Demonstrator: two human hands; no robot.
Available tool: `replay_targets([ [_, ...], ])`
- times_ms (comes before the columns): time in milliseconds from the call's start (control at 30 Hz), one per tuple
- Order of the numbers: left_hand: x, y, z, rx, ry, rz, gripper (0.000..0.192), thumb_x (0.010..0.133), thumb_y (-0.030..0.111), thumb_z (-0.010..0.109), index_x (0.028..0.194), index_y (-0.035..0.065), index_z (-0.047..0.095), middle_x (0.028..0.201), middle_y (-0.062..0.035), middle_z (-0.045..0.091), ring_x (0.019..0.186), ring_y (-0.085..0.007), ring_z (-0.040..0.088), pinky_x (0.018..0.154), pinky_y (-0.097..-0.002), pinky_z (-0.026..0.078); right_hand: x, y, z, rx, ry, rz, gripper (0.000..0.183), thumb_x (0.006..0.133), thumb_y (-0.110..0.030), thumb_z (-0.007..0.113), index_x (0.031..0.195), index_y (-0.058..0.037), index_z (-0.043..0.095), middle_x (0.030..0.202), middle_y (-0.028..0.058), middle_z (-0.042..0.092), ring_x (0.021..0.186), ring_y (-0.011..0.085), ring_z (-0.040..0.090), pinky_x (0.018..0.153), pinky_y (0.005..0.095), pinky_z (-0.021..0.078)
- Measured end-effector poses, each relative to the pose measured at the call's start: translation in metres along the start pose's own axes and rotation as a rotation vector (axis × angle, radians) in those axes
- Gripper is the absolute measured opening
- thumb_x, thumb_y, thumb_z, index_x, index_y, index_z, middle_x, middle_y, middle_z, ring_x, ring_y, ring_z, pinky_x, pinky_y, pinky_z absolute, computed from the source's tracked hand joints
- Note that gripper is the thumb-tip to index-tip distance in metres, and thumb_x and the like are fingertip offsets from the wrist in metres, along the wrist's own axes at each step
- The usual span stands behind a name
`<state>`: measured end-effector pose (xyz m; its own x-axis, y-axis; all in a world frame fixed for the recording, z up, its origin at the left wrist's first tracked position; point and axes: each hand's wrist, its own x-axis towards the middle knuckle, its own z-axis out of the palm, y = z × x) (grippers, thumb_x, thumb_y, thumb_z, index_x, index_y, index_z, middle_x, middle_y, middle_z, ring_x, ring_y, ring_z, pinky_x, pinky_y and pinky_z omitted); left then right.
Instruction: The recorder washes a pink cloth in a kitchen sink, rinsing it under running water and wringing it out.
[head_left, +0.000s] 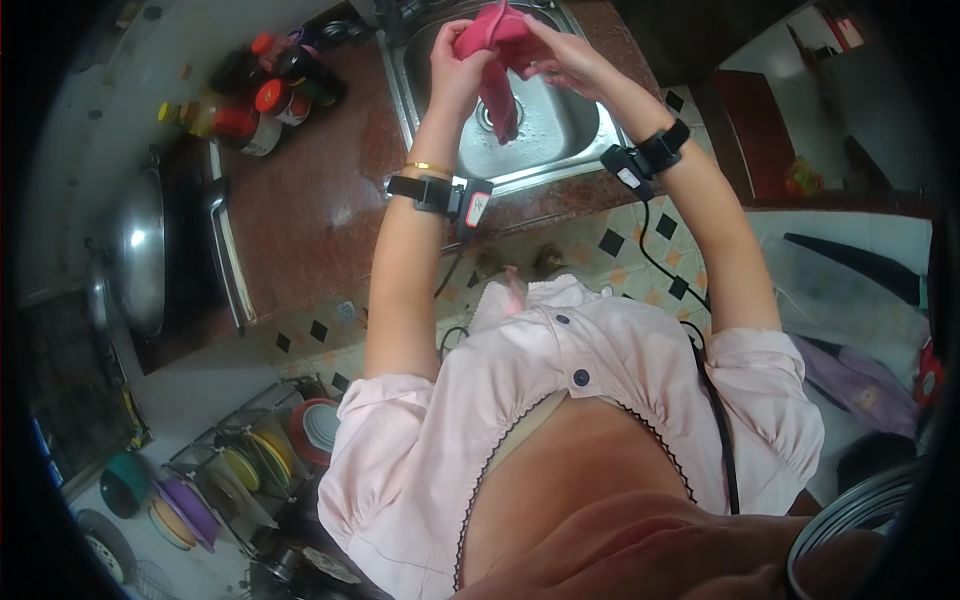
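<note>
A pinkish-red cloth (499, 94) is raised over the stainless steel sink (566, 135), and one end hangs down in front of the drain (484, 116). Its left side is bunched in my left hand (456, 71), with the thumb over the fabric. At the cloth's right edge my right hand (574, 60) pinches it between thumb and fingers; some of those fingertips lie behind the fabric. Water drops dot the basin floor. The faucet (401, 15) stands at the sink's upper left corner, dark and partly out of view.
Red-lidded jars (274, 97) and dark bottles (311, 75) stand on the brown countertop (315, 202) left of the sink. Farther left, a metal wok (142, 247) is by the stove. A dish rack (240, 457) with plates is at lower left. Cables hang from both wrist devices.
</note>
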<state>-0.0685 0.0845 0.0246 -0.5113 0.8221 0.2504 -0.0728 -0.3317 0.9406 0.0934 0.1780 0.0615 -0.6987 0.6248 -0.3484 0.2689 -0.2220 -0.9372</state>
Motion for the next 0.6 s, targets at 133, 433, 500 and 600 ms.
replay_targets([
  [133, -0.010, 0.009, 0.002, 0.033, -0.120, -0.037, 0.045, 0.073, -0.009, 0.072, 0.113, 0.0035, 0.056, 0.109, -0.0052, 0.061, 0.100, -0.0166, 0.063, 0.091, -0.0310, 0.054, 0.022, 0.009, 0.008, 0.339, 0.042, -0.202, 0.023, 0.091, -0.029, 0.073, 0.106, -0.0129, 0.067, 0.098, 0.0014, 0.070, 0.090, 0.0106, 0.068, 0.080, 0.0276, 0.0517],
  [433, -0.011, 0.009, 0.005, -0.115, -0.056, -0.111, 0.049, 0.081, 0.013, 0.080, 0.118, 0.0056, 0.048, 0.109, -0.0069, 0.059, 0.099, -0.0137, 0.060, 0.082, -0.0256, 0.052, 0.064, 0.023, 0.028, 0.585, 0.036, -0.445, 0.022, 0.088, -0.011, 0.074, 0.107, -0.0082, 0.062, 0.102, 0.0057, 0.068, 0.092, 0.0149, 0.069, 0.080, 0.0333, 0.0592],
  [500, -0.010, 0.009, 0.006, 0.015, -0.061, 0.041, 0.050, 0.082, 0.012, 0.078, 0.120, 0.0057, 0.046, 0.108, -0.0083, 0.059, 0.102, -0.0154, 0.059, 0.086, -0.0278, 0.051, 0.062, 0.024, 0.029, 0.713, 0.020, -0.452, 0.020, 0.089, -0.010, 0.073, 0.107, -0.0086, 0.064, 0.102, 0.0060, 0.069, 0.093, 0.0141, 0.068, 0.079, 0.0310, 0.0579],
  [600, -0.008, 0.006, 0.008, 0.114, -0.088, 0.033, 0.049, 0.086, 0.016, 0.078, 0.125, 0.0062, 0.051, 0.112, -0.0056, 0.060, 0.102, -0.0134, 0.059, 0.091, -0.0262, 0.048, 0.053, 0.021, 0.022, 0.729, -0.047, -0.506, 0.030, 0.086, -0.004, 0.072, 0.114, -0.0052, 0.062, 0.104, 0.0060, 0.067, 0.093, 0.0169, 0.066, 0.079, 0.0290, 0.0561],
])
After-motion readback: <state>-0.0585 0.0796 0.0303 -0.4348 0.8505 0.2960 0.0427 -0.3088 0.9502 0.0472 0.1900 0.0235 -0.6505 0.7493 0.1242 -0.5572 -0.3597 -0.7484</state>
